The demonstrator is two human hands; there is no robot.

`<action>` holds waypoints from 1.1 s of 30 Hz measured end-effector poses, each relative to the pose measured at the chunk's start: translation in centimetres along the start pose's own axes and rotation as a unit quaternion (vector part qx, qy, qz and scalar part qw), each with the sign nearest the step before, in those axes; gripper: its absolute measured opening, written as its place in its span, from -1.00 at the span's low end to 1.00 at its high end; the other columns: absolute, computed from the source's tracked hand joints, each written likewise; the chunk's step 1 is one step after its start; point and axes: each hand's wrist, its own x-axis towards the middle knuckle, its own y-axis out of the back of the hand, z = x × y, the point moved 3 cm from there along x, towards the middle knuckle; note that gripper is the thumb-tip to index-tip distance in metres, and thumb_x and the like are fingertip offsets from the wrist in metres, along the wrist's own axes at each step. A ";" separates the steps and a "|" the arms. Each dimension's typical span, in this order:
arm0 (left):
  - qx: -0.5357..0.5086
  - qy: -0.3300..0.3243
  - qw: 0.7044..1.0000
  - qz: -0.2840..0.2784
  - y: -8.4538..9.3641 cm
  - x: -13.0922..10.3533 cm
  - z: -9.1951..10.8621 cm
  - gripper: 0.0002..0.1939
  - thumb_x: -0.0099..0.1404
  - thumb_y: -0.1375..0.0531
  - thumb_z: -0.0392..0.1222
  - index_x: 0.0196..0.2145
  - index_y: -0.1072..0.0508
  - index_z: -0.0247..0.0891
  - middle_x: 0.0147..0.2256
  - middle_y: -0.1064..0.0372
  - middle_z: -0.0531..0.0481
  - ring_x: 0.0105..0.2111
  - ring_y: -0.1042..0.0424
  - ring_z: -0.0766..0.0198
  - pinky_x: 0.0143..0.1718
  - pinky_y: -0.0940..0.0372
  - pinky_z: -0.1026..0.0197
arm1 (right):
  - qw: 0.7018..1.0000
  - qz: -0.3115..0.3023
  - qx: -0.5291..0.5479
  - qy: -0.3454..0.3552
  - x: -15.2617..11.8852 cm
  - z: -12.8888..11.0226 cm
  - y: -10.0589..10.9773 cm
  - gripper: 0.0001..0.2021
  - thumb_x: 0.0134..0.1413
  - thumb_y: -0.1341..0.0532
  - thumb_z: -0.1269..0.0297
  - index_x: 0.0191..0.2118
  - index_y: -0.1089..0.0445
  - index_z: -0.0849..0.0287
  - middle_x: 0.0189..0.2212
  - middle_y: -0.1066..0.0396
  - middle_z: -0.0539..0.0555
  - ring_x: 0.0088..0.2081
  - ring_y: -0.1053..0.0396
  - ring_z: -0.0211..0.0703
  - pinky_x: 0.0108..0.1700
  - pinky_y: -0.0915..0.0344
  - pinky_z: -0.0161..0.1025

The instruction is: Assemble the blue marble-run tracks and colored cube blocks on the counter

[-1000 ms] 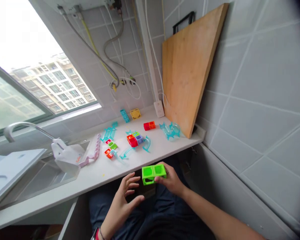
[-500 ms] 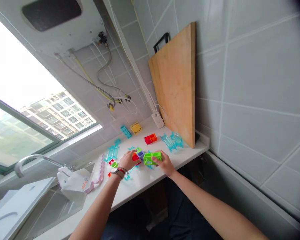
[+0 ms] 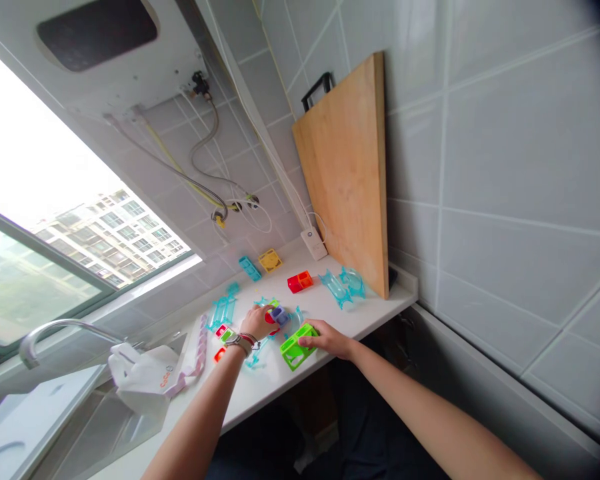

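My right hand (image 3: 331, 339) grips a bright green open-framed toy block (image 3: 298, 347), tilted near the counter's front edge. My left hand (image 3: 256, 322) is closed at a small cluster of blocks, where a purple block (image 3: 279, 315) and some red show beside the fingers; part of the cluster is hidden by the hand. Clear blue track pieces (image 3: 296, 321) lie around and behind both hands. By my left wrist are a small red and green block piece (image 3: 223, 333) and an orange block (image 3: 220, 355).
Farther back on the counter (image 3: 260, 393) are a red and orange block (image 3: 300, 281), clear blue pieces (image 3: 336, 288), a teal block (image 3: 250, 268) and a yellow block (image 3: 270, 260). A wooden board (image 3: 347, 173) leans on the wall. To the left stand a white bag (image 3: 143, 373) and a faucet (image 3: 75, 325).
My right hand has drawn the green block slightly down toward the counter's front edge and tilted it, away from the purple block. My left hand stays at the cluster.
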 end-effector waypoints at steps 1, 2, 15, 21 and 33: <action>-0.006 -0.001 1.000 0.002 0.2 -0.2 0.0 -0.62 0.42 -0.23 -0.07 0.12 -0.41 -0.24 0.10 -0.40 -0.16 0.00 -0.47 0.06 0.00 -0.43 -0.11 | 1.000 -0.001 -0.002 0.000 0.0 0.0 0.0 -0.58 -0.10 -0.49 -0.03 -0.34 -0.42 0.20 -0.47 -0.35 -0.07 -0.41 -0.29 -0.24 -0.38 -0.20 -0.35; -0.013 -0.003 1.000 0.004 0.4 -0.4 0.1 -0.63 0.42 -0.22 -0.07 0.12 -0.41 -0.24 0.10 -0.40 -0.16 -0.01 -0.47 0.06 0.00 -0.43 -0.10 | 1.000 0.000 -0.003 0.000 0.0 0.0 0.0 -0.59 -0.09 -0.49 -0.03 -0.33 -0.42 0.20 -0.47 -0.34 -0.07 -0.41 -0.29 -0.24 -0.37 -0.20 -0.34; -0.046 -0.052 0.997 0.019 0.7 -1.7 -0.3 -0.66 0.42 -0.22 -0.09 0.08 -0.44 -0.26 0.07 -0.42 -0.15 -0.02 -0.48 0.08 -0.01 -0.44 -0.08 | 0.998 0.018 0.064 -0.023 0.0 0.3 0.0 -0.54 -0.18 -0.53 -0.02 -0.33 -0.40 0.20 -0.44 -0.38 -0.07 -0.38 -0.34 -0.24 -0.32 -0.27 -0.33; -0.057 -0.077 0.995 0.036 0.3 -2.1 -1.2 -0.75 0.42 -0.23 -0.12 -0.02 -0.49 -0.27 0.07 -0.43 -0.14 0.03 -0.45 0.08 0.06 -0.39 -0.11 | 0.983 0.072 0.158 -0.055 2.7 0.5 1.1 -0.59 0.03 -0.40 -0.10 -0.21 -0.39 0.12 -0.27 -0.48 0.01 -0.27 -0.47 -0.19 -0.26 -0.39 -0.28; -0.090 -0.119 0.988 0.038 -0.1 -3.3 -1.3 -0.71 0.44 -0.18 -0.04 -0.02 -0.50 -0.24 0.15 -0.37 -0.20 0.16 -0.37 0.00 0.19 -0.28 -0.18 | 0.921 0.049 0.293 -0.250 11.3 2.6 1.6 -0.54 0.30 -0.16 -0.13 -0.13 -0.40 0.26 -0.35 -0.50 0.14 -0.43 -0.50 -0.22 -0.57 -0.39 -0.41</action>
